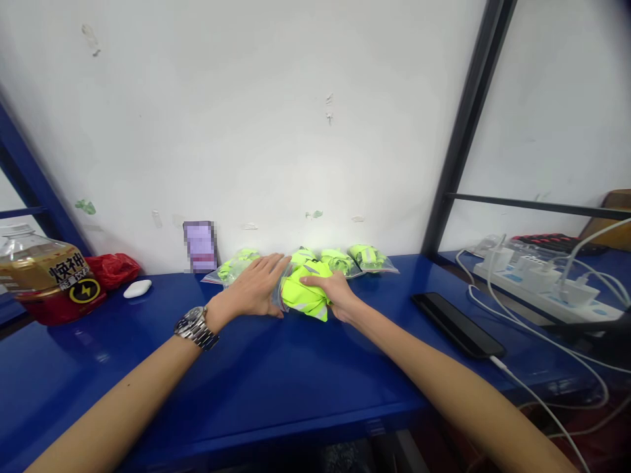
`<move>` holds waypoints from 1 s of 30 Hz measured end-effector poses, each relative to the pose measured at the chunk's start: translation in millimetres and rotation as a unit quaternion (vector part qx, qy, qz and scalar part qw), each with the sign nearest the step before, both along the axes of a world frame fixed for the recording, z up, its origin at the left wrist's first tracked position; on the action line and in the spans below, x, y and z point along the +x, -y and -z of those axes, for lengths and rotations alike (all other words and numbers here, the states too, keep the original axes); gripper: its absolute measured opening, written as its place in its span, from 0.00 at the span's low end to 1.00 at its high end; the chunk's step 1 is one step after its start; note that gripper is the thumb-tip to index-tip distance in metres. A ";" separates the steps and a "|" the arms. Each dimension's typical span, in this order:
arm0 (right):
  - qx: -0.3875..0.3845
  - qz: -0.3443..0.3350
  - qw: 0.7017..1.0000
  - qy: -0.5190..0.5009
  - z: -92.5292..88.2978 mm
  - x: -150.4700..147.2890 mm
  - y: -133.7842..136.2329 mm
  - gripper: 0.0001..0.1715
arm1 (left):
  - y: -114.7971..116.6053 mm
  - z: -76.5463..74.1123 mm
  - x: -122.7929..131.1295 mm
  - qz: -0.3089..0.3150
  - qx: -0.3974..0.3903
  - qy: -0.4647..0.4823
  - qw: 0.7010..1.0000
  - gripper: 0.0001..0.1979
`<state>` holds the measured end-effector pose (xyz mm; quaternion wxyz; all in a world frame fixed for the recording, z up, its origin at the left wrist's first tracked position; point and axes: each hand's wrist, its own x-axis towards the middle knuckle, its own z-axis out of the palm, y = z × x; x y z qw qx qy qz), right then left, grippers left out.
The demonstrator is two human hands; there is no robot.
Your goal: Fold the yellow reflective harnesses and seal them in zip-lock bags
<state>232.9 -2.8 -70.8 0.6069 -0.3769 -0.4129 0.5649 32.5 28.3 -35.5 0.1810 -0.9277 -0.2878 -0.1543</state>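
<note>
While steadying it near the back edge of the glossy blue metal surface (246, 387), flat, open left grip (251, 286) against a neon-yellow reflective garment in a clear plastic bag (303, 295); right grip (334, 292) half-curled over its top, firmness of hold impossible to tell.

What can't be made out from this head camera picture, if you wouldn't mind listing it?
Head view:
The yellow-green garment in clear plastic: its full shape, hidden by the left hand and right hand.
The card against the wall: pixelated, nothing readable.
The plastic bottle: cut off by the left edge.
The brown board: cut off by the right edge.
</note>
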 end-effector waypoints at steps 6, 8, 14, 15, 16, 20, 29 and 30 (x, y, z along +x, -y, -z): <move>0.013 0.007 1.000 0.021 -3.3 0.0 2.7 0.23 | 3.9 6.4 13.4 -0.020 0.002 0.005 1.000 0.33; 0.025 0.018 0.999 0.032 -3.8 0.4 2.7 0.23 | 10.7 7.7 17.0 -0.026 0.008 0.014 1.000 0.32; 0.038 0.037 0.994 0.093 -3.0 -3.1 2.4 0.24 | 22.5 15.9 25.9 -0.046 0.016 0.048 0.998 0.29; 0.043 0.034 0.994 0.095 -2.7 -4.3 2.9 0.25 | 23.1 17.8 26.9 -0.047 0.021 0.055 0.997 0.29; 0.049 0.027 0.994 0.093 -2.3 -5.5 3.5 0.25 | 23.4 19.7 27.5 -0.045 0.029 0.062 0.997 0.29; 0.067 -0.013 0.995 0.075 -0.6 -7.7 6.8 0.23 | 21.8 26.8 26.1 -0.008 0.067 0.092 0.993 0.36; 0.105 -0.118 0.986 0.060 2.1 -0.4 12.4 0.19 | 22.3 30.0 22.2 0.073 0.108 0.101 0.986 0.36; 0.110 -0.114 0.985 0.063 2.9 -0.9 12.5 0.19 | 23.0 29.7 22.4 0.074 0.108 0.101 0.986 0.35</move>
